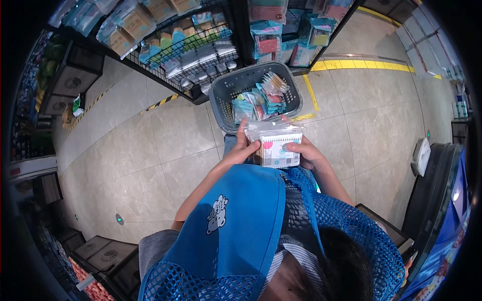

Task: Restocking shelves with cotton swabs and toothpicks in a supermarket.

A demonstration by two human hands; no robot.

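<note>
A clear zip bag of cotton swabs is held in front of my blue vest, its printed face up. My left hand grips its left side, with the thumb on the plastic. On the right side my right hand holds it, the thumb lying across the printed face. Just beyond the bag stands a grey perforated plastic basket. Inside it lie several small blue-and-clear packets and a clear pack of swabs or sticks.
A black wire shelf rack with packaged goods stands behind the basket. Bagged packs hang to its right. White boxes are stacked at the upper right. Dark crates stand at the left. Yellow tape marks the tiled floor.
</note>
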